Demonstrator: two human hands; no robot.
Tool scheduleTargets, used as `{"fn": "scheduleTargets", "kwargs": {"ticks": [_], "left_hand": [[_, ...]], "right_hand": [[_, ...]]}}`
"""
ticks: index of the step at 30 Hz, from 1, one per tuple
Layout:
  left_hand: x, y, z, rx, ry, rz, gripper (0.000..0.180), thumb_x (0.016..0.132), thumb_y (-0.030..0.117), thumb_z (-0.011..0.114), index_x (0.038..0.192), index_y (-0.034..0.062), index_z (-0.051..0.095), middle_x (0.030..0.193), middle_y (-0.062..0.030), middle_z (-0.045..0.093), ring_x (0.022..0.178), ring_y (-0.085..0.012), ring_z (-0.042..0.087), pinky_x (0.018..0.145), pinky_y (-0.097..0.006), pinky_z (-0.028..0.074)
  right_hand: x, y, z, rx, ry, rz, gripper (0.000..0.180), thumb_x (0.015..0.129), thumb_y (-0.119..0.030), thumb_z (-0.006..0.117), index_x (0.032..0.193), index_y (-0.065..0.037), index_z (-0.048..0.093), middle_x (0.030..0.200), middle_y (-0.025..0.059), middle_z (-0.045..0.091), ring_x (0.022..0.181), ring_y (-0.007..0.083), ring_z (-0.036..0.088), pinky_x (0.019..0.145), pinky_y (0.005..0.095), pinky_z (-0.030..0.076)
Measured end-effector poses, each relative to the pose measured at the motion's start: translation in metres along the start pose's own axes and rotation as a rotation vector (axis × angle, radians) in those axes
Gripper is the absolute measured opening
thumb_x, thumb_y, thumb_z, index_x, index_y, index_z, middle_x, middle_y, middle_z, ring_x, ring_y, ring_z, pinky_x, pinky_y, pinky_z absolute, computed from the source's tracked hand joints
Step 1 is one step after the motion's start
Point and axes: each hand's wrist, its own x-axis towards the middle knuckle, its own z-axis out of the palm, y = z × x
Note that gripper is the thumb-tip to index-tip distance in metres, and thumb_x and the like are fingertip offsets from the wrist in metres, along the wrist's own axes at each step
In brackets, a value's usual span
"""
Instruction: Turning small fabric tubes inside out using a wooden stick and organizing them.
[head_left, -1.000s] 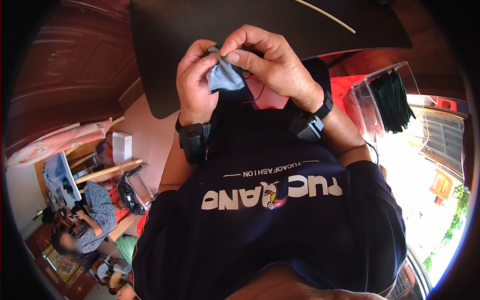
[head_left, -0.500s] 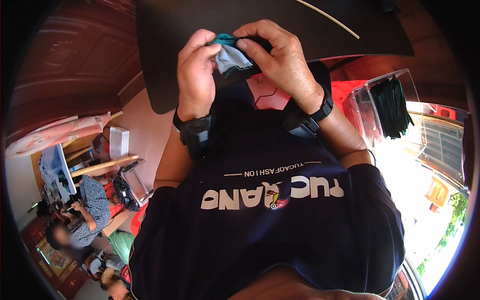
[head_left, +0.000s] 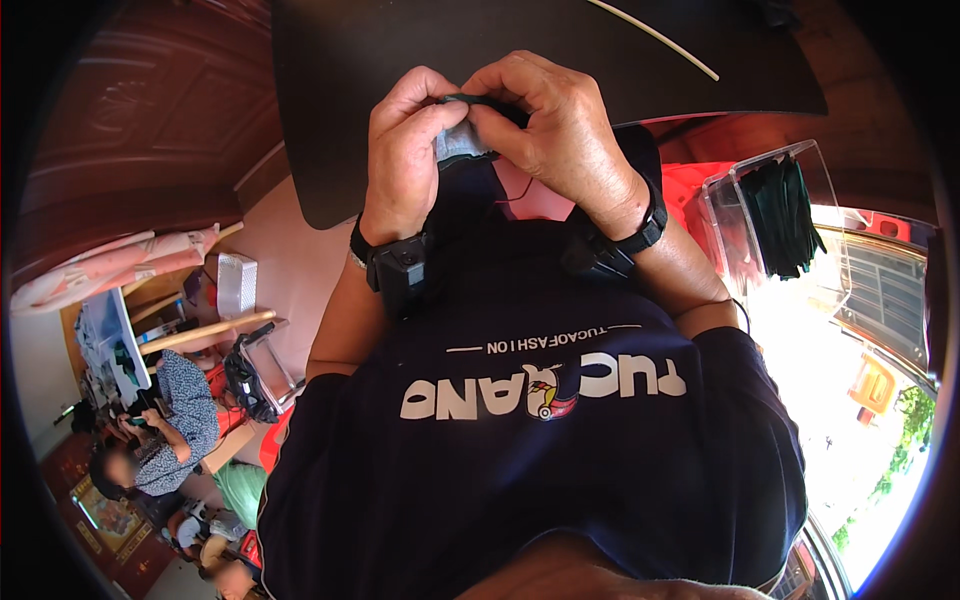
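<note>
Both of my hands pinch one small piece of fabric, dark green on its upper edge and pale grey-blue below. My left hand grips its left end between thumb and fingers. Close beside it, my right hand holds the right end, the two thumbs almost meeting. Much of the fabric is hidden behind the fingers. The hands are raised at the near edge of a black table. Each wrist wears a black strap with a small dark device.
A thin pale stick lies on the table. To the right stands a clear plastic bin with dark green fabric strips hanging over it. Other people sit at the far left, near a wooden-legged table with cloth on it.
My hands have come closer together and a little lower. The fabric's dark green edge has turned over and narrowed, and less of the pale part shows.
</note>
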Motion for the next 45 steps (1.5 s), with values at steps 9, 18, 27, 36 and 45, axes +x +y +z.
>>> {"fn": "scheduleTargets", "kwargs": {"ticks": [9,18,27,36,45], "left_hand": [[-0.002,-0.009,0.004,-0.022,-0.011,0.044,0.008,0.090,0.006,0.051,0.094,0.0012,0.055,0.078,0.0001,0.053,0.068,-0.0054,0.047,0.061,-0.022,0.039],[-0.001,-0.004,0.000,0.096,-0.112,0.161,0.006,0.090,0.007,0.051,0.094,0.0026,0.048,0.081,-0.0028,0.053,0.072,-0.0092,0.053,0.066,-0.024,0.047],[0.003,-0.007,0.000,0.274,-0.007,0.263,0.005,0.086,0.006,0.052,0.088,0.0035,0.049,0.073,-0.0001,0.051,0.066,-0.0061,0.046,0.060,-0.020,0.039],[-0.007,-0.007,0.002,-0.032,-0.069,0.104,0.010,0.088,0.008,0.053,0.096,0.0020,0.050,0.086,-0.0043,0.055,0.072,-0.0099,0.055,0.070,-0.025,0.050],[-0.011,-0.014,0.000,0.063,-0.198,0.203,0.016,0.090,-0.001,0.050,0.105,0.0005,0.042,0.091,-0.0073,0.056,0.077,-0.0127,0.059,0.070,-0.027,0.052]], "right_hand": [[-0.003,0.006,0.010,-0.037,0.141,0.065,0.012,0.075,-0.002,0.062,0.087,-0.004,0.059,0.075,0.0113,0.064,0.063,0.0256,0.064,0.056,0.0317,0.052],[-0.006,0.003,0.012,0.290,0.072,0.143,0.009,0.085,0.001,0.058,0.093,-0.002,0.059,0.071,0.0077,0.065,0.066,0.0139,0.066,0.058,0.0247,0.051],[-0.010,0.006,0.011,0.573,-0.007,0.297,0.020,0.081,-0.001,0.063,0.100,0.001,0.059,0.076,0.0070,0.067,0.070,0.0105,0.065,0.063,0.0221,0.052],[-0.008,0.001,0.003,0.353,0.041,0.296,0.016,0.072,-0.001,0.068,0.085,0.001,0.060,0.069,0.0064,0.063,0.064,0.0124,0.066,0.056,0.0240,0.051],[-0.014,0.005,0.012,0.260,0.179,0.123,0.017,0.075,0.000,0.065,0.088,-0.003,0.055,0.074,0.0073,0.063,0.061,0.0164,0.064,0.056,0.0260,0.050]]}}
